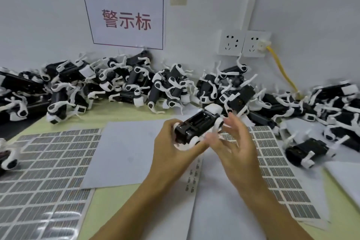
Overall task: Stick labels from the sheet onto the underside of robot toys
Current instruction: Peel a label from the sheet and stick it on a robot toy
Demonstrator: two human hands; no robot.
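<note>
One robot toy [196,125] underside-up in left hand [171,150], right hand [236,148] beside it

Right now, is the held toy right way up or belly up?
Belly up: the toy in the left hand shows its black underside, legs splayed.

— What is the left hand [171,142] doing?
— It is curling its fingers and thumb round the toy [196,126], forearm rising from the bottom edge.
— And the right hand [237,142]?
— It is hovering beside the left, fingers spread and blurred; whether it is pinching anything is unclear.
</note>
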